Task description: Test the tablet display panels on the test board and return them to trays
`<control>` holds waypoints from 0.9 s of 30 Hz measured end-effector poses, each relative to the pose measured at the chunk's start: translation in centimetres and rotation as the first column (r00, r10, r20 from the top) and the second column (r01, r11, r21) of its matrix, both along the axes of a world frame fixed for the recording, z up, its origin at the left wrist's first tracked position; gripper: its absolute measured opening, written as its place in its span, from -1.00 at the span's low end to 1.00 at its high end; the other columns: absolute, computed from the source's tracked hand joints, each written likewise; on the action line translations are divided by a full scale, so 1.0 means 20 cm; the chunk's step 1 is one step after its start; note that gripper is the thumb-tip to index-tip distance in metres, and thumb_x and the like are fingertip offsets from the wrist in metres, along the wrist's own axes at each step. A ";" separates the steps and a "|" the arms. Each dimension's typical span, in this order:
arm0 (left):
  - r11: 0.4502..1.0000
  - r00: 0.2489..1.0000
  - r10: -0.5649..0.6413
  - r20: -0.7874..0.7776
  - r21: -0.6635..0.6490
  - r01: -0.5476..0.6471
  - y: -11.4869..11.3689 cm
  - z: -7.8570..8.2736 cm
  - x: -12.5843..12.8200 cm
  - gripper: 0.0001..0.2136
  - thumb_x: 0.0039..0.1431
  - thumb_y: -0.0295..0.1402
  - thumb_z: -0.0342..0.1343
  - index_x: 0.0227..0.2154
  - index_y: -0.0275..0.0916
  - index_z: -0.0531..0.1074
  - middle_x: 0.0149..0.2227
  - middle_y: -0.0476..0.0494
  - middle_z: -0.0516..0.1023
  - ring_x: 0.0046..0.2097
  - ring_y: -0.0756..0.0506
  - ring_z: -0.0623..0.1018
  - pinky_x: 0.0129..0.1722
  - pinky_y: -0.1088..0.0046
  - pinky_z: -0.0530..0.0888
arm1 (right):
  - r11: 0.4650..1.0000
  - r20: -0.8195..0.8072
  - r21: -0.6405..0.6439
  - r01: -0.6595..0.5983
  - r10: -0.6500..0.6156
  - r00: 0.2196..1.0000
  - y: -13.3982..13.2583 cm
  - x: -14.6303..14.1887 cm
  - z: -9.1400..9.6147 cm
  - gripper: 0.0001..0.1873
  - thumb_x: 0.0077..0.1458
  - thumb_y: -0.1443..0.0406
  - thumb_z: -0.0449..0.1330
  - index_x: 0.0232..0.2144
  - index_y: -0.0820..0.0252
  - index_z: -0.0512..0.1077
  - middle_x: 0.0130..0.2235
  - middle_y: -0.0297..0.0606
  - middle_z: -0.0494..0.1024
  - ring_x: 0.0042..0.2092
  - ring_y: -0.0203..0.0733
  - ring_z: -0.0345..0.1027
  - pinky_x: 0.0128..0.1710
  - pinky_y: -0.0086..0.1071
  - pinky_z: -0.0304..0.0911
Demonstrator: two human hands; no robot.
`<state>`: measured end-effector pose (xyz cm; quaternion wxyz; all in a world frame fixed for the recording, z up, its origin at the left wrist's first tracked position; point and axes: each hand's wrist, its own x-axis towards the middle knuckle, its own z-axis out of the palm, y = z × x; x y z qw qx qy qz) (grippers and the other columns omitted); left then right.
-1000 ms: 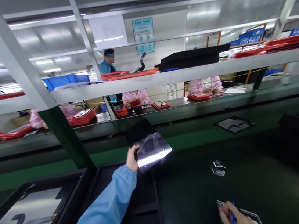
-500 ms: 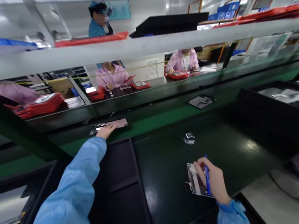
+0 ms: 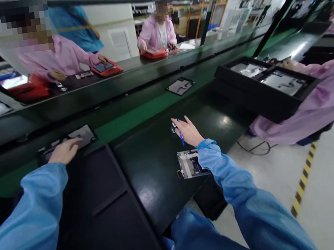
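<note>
My left hand (image 3: 64, 152) lies flat on a thin dark panel with a silvery film (image 3: 81, 134), fingers extended, gripping nothing. The panel sits at the edge of the dark bench, beside the green belt. My right hand (image 3: 188, 131) holds a blue pen (image 3: 181, 136) between its fingers. Its fingertips are close to a small shiny metal piece (image 3: 173, 128). Below that hand, near my right cuff, lies an opened device with exposed silver and white parts (image 3: 189, 164). My sleeve hides part of its right side.
A black two-part tray holding panels (image 3: 268, 84) stands at right, beside a co-worker's pink sleeve (image 3: 315, 100). Another panel (image 3: 180, 86) lies on the green belt. Co-workers in pink sit across the line with red trays (image 3: 106, 68). Striped yellow-and-black floor tape (image 3: 301, 178) runs below.
The view has swung sideways and tilted. My left hand has gone from holding the panel up to lying flat on it. My right hand has moved up the bench from the device, still holding the pen.
</note>
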<state>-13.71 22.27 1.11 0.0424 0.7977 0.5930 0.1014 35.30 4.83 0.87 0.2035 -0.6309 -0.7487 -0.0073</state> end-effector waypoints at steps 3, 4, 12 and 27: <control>1.000 1.000 0.025 0.005 0.006 -0.025 -0.05 -0.07 0.06 -0.53 0.28 -0.36 -0.24 0.17 -0.28 0.34 0.17 -0.05 0.41 0.14 -0.09 0.38 0.14 0.35 0.25 | 0.999 0.007 -0.045 0.015 -0.015 1.000 0.00 -0.02 0.02 -0.47 0.29 0.44 -0.05 0.28 0.53 0.11 0.28 0.12 0.28 0.42 0.07 -0.14 0.39 0.16 -0.34; 0.999 0.999 0.034 0.011 0.015 -0.034 -0.07 -0.10 0.09 -0.53 0.28 -0.35 -0.26 0.19 -0.28 0.31 0.20 -0.07 0.37 0.16 -0.09 0.35 0.17 0.34 0.23 | 0.998 -0.016 -0.066 0.022 -0.023 1.000 -0.01 -0.01 0.05 -0.46 0.30 0.42 -0.01 0.28 0.55 0.10 0.28 0.12 0.29 0.42 0.10 -0.18 0.38 0.17 -0.31; 0.998 0.999 0.027 0.027 0.061 -0.028 -0.20 -0.18 0.22 -0.45 0.27 -0.08 -0.20 0.14 -0.32 0.36 0.10 -0.31 0.48 0.09 -0.26 0.44 0.09 0.24 0.34 | 0.992 -0.154 -0.092 -0.087 0.072 0.985 -0.53 0.14 0.20 -0.21 0.14 0.06 0.24 0.25 0.47 0.20 0.25 0.10 0.33 0.25 0.05 0.26 0.27 -0.18 0.17; 0.973 0.993 0.102 0.061 -0.216 -0.087 -0.68 0.32 -0.19 -0.60 -0.23 0.00 0.21 -0.32 -0.13 0.54 -0.19 -0.05 0.67 -0.09 -0.22 0.60 0.02 0.24 0.44 | 1.000 -0.340 0.001 0.029 -0.027 0.940 -0.74 -0.24 -0.19 -0.42 0.25 0.17 0.12 0.28 0.07 0.15 0.31 -0.09 0.26 0.38 0.10 0.00 0.35 0.20 -0.06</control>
